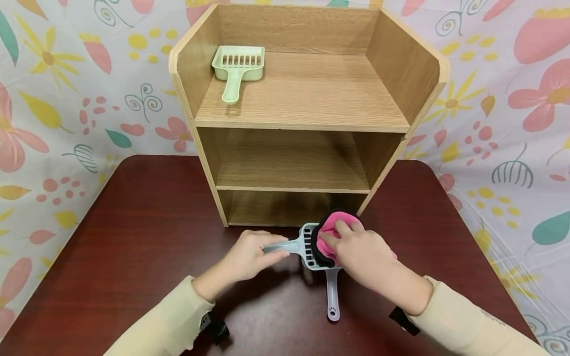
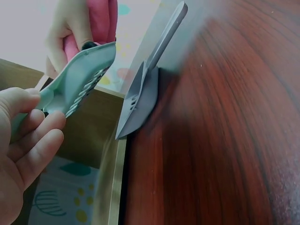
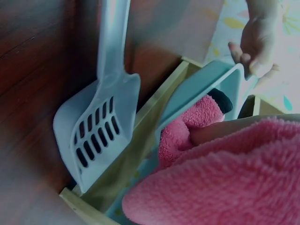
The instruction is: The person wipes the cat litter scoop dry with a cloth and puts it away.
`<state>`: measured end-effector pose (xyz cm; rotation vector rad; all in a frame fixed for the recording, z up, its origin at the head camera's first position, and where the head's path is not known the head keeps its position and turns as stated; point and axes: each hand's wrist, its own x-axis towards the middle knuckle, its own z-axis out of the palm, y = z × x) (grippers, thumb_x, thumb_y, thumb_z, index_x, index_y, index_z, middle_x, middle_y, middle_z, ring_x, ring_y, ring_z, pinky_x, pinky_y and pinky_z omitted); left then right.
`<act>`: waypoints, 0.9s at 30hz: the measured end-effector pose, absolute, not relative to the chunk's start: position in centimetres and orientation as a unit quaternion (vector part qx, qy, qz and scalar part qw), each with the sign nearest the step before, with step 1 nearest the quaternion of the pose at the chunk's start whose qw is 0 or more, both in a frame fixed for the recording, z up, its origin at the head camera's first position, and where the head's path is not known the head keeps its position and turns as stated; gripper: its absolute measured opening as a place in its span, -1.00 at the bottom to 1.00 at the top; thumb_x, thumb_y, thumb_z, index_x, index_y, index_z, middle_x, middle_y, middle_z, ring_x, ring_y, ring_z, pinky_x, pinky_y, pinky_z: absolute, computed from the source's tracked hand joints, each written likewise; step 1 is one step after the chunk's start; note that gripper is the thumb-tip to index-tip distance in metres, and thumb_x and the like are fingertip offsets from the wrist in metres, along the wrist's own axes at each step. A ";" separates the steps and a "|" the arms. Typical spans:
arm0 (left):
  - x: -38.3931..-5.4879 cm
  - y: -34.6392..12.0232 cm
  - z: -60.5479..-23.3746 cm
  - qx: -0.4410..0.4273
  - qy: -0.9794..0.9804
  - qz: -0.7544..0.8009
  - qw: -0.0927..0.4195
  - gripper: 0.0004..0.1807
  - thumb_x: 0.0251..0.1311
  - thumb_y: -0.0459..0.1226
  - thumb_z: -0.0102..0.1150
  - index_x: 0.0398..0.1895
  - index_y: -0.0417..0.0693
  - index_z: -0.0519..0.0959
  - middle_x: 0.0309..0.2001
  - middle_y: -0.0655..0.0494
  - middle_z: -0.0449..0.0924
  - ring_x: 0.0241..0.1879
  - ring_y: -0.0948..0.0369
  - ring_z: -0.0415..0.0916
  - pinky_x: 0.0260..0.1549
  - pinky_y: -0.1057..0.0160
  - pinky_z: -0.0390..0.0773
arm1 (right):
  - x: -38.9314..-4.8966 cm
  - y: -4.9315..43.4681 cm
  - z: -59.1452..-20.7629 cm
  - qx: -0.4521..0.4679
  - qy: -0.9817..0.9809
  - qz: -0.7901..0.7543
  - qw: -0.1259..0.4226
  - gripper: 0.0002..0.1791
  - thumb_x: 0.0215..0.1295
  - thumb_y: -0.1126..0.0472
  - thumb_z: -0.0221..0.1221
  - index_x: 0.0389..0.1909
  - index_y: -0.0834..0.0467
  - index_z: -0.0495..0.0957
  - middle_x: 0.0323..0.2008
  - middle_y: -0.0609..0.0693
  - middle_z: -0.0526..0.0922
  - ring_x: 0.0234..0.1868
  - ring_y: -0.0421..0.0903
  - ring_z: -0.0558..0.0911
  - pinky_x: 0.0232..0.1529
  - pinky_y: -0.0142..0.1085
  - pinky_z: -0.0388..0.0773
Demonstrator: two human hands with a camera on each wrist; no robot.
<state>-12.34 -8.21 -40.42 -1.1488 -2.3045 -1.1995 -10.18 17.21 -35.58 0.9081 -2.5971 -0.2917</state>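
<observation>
My left hand [image 1: 249, 254] grips the handle of a pale blue-green slotted litter scoop [image 1: 306, 253], its head raised over the table. With my right hand [image 1: 367, 257] I hold a fluffy pink cloth with a black edge [image 1: 339, 217]. In the right wrist view, part of the cloth [image 3: 192, 117] is tucked inside the scoop's head [image 3: 201, 89]. Below the raised scoop, a grey litter scoop [image 3: 105, 117] sits in a matching tray [image 3: 65, 117] on the table. Its handle [image 1: 332, 296] points toward me in the head view.
A wooden shelf unit [image 1: 303, 126] stands at the back of the dark red table [image 1: 147, 247]. On its top level, at the left, a light green scoop [image 1: 233, 86] rests in a matching tray [image 1: 254, 74]. Flower-patterned fabric [image 1: 67, 123] hangs behind.
</observation>
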 end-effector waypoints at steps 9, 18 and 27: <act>-12.2 -9.0 -40.5 -0.386 -0.808 -0.419 0.155 -0.78 -0.02 -0.31 0.37 -0.27 -0.20 0.70 -0.38 0.03 0.72 -0.48 0.34 0.54 -0.49 0.52 0.49 | -10.5 18.4 -35.4 0.307 -0.932 -0.076 0.176 -0.56 -0.22 0.15 0.46 -0.18 -0.10 0.65 -0.33 0.03 0.52 -0.33 0.07 0.56 -0.78 -0.15 0.42; -12.0 -9.8 -40.2 -0.332 -0.800 -0.481 0.135 -0.79 -0.05 -0.38 0.37 -0.27 -0.23 0.70 -0.44 0.00 0.70 -0.55 0.43 0.47 -0.55 0.51 0.47 | -11.5 20.6 -34.8 0.243 -0.959 0.120 0.085 -0.55 0.14 0.16 0.29 0.10 -0.06 0.54 -0.12 0.02 0.53 -0.23 -0.03 0.60 -0.35 -0.08 0.56; -11.7 -10.4 -39.6 -0.274 -0.772 -0.574 0.018 -0.77 0.08 -0.38 0.30 -0.17 -0.27 0.66 -0.36 -0.12 0.71 -0.60 0.30 0.63 -0.65 0.39 0.54 | -12.4 22.9 -37.4 0.155 -0.806 0.566 -0.078 -0.70 0.38 0.24 0.05 0.10 0.02 0.47 -0.21 -0.17 0.67 -0.22 -0.34 0.61 -0.21 -0.51 0.54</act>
